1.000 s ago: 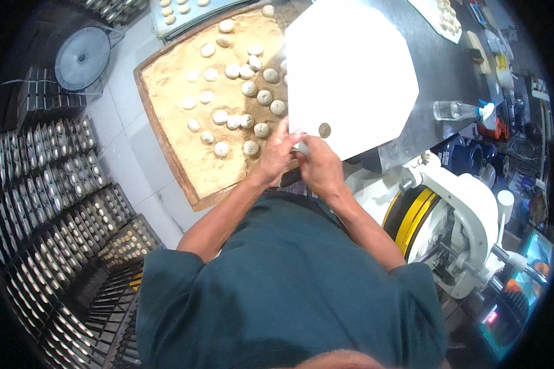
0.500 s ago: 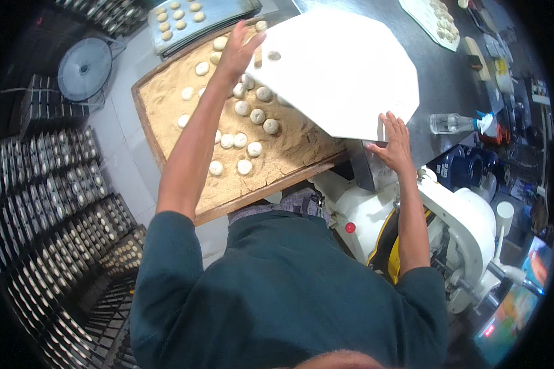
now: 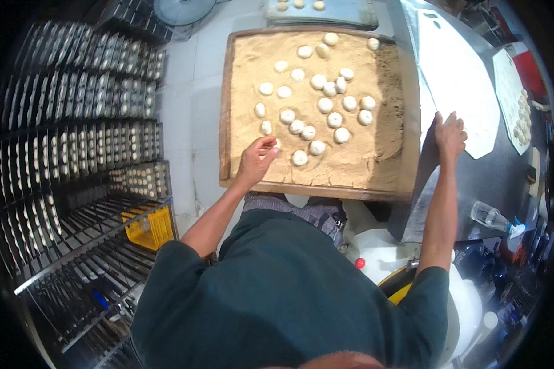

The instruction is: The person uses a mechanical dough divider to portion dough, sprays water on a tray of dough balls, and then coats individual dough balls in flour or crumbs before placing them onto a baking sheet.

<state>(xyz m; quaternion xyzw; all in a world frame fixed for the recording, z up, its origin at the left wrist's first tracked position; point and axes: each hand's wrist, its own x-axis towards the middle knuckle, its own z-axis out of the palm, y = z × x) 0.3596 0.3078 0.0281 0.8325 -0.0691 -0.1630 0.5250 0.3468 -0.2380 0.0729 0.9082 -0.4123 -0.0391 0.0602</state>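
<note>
1. Dough balls [image 3: 334, 120], pale and rounded, dot sandy tan powder [image 3: 357, 163] in the wooden tray [image 3: 226, 117].
2. I see the left hand [image 3: 260, 162] curled at one; its grasp I can't tell.
3. The right hand [image 3: 450, 138], fingers spread, touches the angular white board [image 3: 458, 74].

It Was Left and Right, Well Apart!

There was the left hand [image 3: 258, 161], thumb and fingers bent toward one another, its bare left forearm [image 3: 218, 212] slanting inward! And across the way, the right forearm [image 3: 440, 209] ran almost straight ahead, the right hand [image 3: 450, 136] farther forward than its partner, back uppermost, fingers loosely spread!
</note>
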